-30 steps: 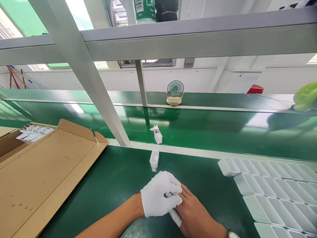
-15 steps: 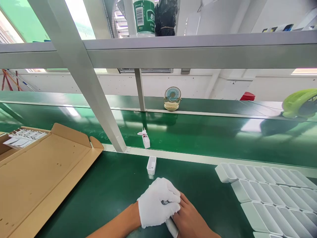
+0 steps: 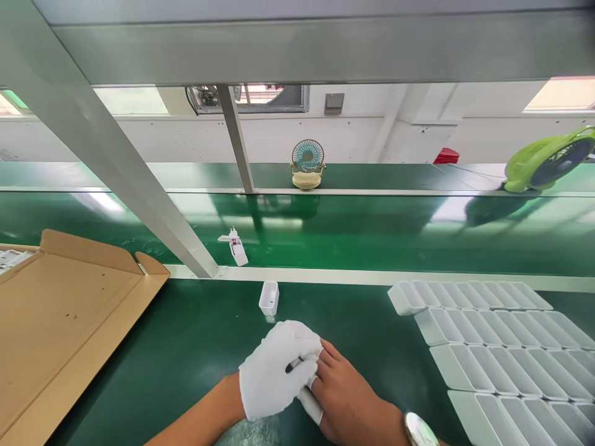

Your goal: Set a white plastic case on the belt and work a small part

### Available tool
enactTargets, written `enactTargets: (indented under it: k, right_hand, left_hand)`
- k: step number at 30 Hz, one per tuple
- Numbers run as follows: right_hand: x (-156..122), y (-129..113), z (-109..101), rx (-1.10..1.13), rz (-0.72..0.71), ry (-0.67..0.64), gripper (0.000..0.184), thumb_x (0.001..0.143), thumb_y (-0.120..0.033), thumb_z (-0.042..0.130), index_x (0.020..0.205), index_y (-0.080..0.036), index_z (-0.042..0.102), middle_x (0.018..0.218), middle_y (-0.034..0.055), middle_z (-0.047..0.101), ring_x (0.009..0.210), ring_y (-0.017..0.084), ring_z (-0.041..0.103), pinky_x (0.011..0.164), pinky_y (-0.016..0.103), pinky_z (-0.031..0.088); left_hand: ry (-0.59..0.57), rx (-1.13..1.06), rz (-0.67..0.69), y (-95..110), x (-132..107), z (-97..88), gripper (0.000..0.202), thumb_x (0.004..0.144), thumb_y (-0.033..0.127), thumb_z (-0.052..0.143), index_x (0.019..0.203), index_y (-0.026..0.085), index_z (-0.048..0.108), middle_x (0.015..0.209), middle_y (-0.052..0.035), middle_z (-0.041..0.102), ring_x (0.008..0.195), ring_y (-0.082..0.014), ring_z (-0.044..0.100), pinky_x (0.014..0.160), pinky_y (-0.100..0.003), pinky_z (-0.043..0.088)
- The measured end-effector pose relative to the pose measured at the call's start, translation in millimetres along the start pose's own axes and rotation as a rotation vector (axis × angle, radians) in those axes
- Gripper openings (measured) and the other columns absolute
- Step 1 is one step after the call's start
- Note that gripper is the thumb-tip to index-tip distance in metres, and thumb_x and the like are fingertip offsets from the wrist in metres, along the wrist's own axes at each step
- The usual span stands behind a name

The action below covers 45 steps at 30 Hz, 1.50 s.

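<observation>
My left hand [image 3: 277, 371], in a white glove, is closed, with its fingertips against my right hand [image 3: 346, 391]. The bare fingers of my right hand are bent in towards the glove, so the two hands meet over the green bench. Below that contact a white piece [image 3: 310, 406] sticks out beside my right thumb; I cannot make out what it is. Whatever lies between the fingers is hidden. Just beyond the glove an open white plastic housing [image 3: 269, 298] lies on the bench. Past the pale rail, a white plug-like part [image 3: 237, 249] with prongs sits on the green belt.
Rows of white housings [image 3: 469, 365] stand at the right. On the left lies an open cardboard box [image 3: 83, 310]. A slanted metal post [image 3: 134, 179] rises at the left. Across the belt are a small fan [image 3: 307, 162] and a green fan [image 3: 548, 162].
The view has tilted down and turned slightly right, so the upper shelf items have left it. My hands stay together, and a watch now shows on my right wrist.
</observation>
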State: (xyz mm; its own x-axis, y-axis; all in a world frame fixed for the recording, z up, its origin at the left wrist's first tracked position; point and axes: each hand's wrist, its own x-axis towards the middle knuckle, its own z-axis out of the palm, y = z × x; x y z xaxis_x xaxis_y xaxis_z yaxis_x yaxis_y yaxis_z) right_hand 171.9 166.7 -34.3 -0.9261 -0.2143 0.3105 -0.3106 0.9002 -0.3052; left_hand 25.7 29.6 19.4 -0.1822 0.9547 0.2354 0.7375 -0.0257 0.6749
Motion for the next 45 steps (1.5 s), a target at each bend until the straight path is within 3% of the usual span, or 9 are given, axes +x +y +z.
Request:
enactTargets:
  k: [3,7,12,18,21,27,36,40,45]
  right_hand:
    - [0.1,-3.3,-4.5,-0.004,0.018,-0.021,0.032,0.088,-0.023,0.062,0.117,-0.011,0.070,0.126,0.0178,0.068,0.131,0.033,0.054,0.126,0.056,0.024]
    - [1.9,-5.2,-7.9,-0.014,0.005,-0.017,0.034,0.088,-0.021,0.062,0.119,-0.010,0.068,0.133,0.0185,0.063,0.136,0.032,0.049,0.128,0.054,0.020]
    - [0.7,-2.5,-6.9,-0.028,-0.012,-0.037,0.026,0.085,-0.022,0.061,0.107,-0.011,0.070,0.124,0.0177,0.067,0.132,0.034,0.051,0.128,0.054,0.017]
    - [-3.0,0.2,0.6,-0.015,-0.007,-0.044,0.025,0.083,-0.024,0.063,0.103,-0.012,0.070,0.122,0.0184,0.067,0.132,0.034,0.050,0.125,0.057,0.022]
    - [-2.2,-0.2,-0.6,-0.017,0.000,-0.047,0.022,0.084,-0.023,0.061,0.101,-0.012,0.071,0.114,0.0166,0.070,0.126,0.033,0.055,0.126,0.056,0.021]
    - [-0.5,-1.6,-5.1,0.030,0.022,-0.069,0.033,0.088,-0.026,0.060,0.118,-0.014,0.070,0.132,0.0152,0.066,0.134,0.031,0.052,0.129,0.054,0.016]
    - [1.6,1.9,-1.5,0.077,0.023,-0.076,0.026,0.096,-0.032,0.059,0.106,-0.017,0.077,0.115,0.0098,0.076,0.121,0.026,0.064,0.130,0.050,0.014]
    - [4.9,7.6,5.2,0.072,-0.013,-0.062,0.025,0.095,-0.033,0.060,0.109,-0.020,0.077,0.123,0.0095,0.074,0.126,0.026,0.061,0.129,0.051,0.015]
    - [4.9,10.0,13.8,0.008,-0.004,-0.004,0.025,0.099,-0.033,0.058,0.102,-0.020,0.079,0.108,0.0063,0.079,0.119,0.026,0.066,0.128,0.049,0.023]
  left_hand:
    - [-0.020,-0.057,-0.049,-6.9,-2.8,3.1,0.034,0.099,0.015,0.044,0.126,0.025,0.062,0.125,-0.0067,0.064,0.116,-0.0202,0.058,0.107,-0.040,0.046]
    - [0.051,-0.054,-0.187,-7.4,-2.9,7.8,0.028,0.100,0.017,0.043,0.110,0.025,0.068,0.117,-0.0048,0.066,0.110,-0.0187,0.059,0.102,-0.039,0.048]
    - [0.069,-0.082,-0.046,1.0,-0.5,5.0,0.021,0.088,0.008,0.057,0.097,0.023,0.069,0.110,-0.0047,0.067,0.107,-0.0196,0.060,0.094,-0.037,0.051]
    - [0.048,-0.071,0.058,6.9,4.1,-2.9,0.026,0.082,0.005,0.059,0.097,0.023,0.071,0.103,-0.0049,0.071,0.106,-0.0216,0.063,0.095,-0.039,0.050]
    - [0.036,-0.098,0.058,7.4,4.5,-4.8,0.027,0.083,0.005,0.058,0.098,0.023,0.071,0.104,-0.0035,0.072,0.107,-0.0205,0.062,0.097,-0.038,0.050]
    - [-0.011,-0.125,0.001,6.3,2.7,-5.8,0.033,0.081,0.004,0.057,0.103,0.025,0.072,0.111,-0.0029,0.070,0.111,-0.0202,0.060,0.100,-0.039,0.049]
    - [0.036,-0.078,-0.003,-2.8,-2.9,3.1,0.030,0.082,0.007,0.057,0.103,0.025,0.069,0.113,-0.0045,0.070,0.111,-0.0200,0.062,0.102,-0.040,0.051]
    - [0.056,-0.040,0.003,2.1,-5.2,2.3,0.026,0.074,0.008,0.063,0.095,0.023,0.067,0.104,-0.0072,0.070,0.100,-0.0222,0.065,0.089,-0.038,0.056]
    - [0.020,-0.003,0.041,1.6,-4.4,13.4,0.050,0.089,0.016,0.052,0.139,0.022,0.056,0.098,-0.0117,0.075,0.074,-0.0206,0.070,0.064,-0.032,0.056]
